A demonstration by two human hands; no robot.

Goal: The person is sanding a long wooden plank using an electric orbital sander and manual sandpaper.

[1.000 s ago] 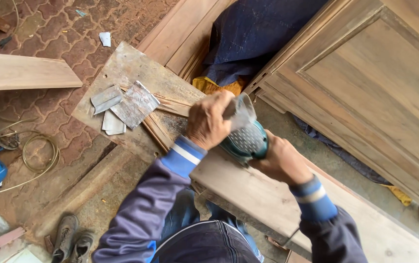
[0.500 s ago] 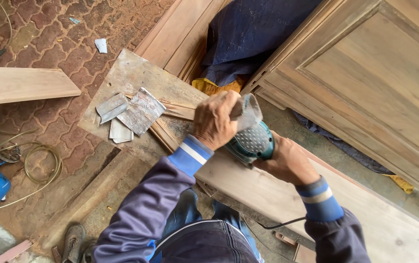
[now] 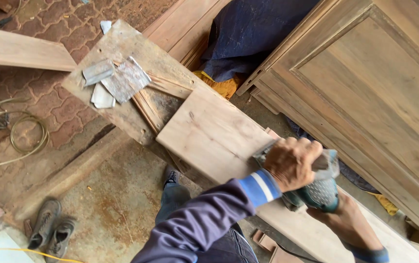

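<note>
On one plank (image 3: 209,136), two hands' grip: left hand (image 3: 291,163), right hand (image 3: 348,224), one sander (image 3: 319,194).

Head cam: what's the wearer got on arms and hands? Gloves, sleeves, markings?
No gloves: both the left hand and right hand are bare. Long purple-grey sleeves, each ending in a bright blue knit cuff; the left cuff carries a white stripe, while only an edge of the right cuff shows. No watch or rings are visible.

A worn wooden tabletop (image 3: 122,46) carries 3 grey sandpaper sheets (image 3: 117,80), thin wood strips (image 3: 168,87) and a long pale plank (image 3: 209,134) lying slantwise, with a teal sander (image 3: 316,195) resting on the plank.
</note>
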